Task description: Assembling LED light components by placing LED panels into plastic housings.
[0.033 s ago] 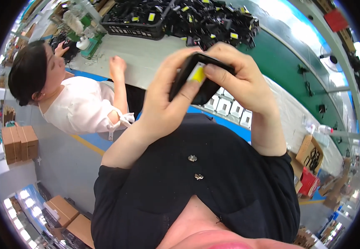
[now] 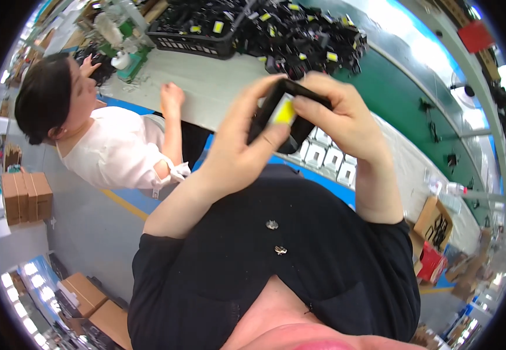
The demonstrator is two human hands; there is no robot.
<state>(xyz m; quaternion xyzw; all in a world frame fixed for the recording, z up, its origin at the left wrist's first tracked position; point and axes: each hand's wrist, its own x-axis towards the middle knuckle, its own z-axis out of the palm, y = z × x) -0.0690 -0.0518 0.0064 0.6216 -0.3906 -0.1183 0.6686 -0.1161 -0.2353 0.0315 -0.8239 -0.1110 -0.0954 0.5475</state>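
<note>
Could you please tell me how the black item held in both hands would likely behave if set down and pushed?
The black item is probably stiff, since its edges look straight between the left hand and the right hand. Its boxy shape suggests it would slide rather than roll. Its weight is hard to judge here.

grey floor (image 2: 89,233), yellow line (image 2: 122,202) across it; pale workbench (image 2: 203,87), green surface (image 2: 402,99) alongside; bright lights (image 2: 31,269) lower left.
</note>
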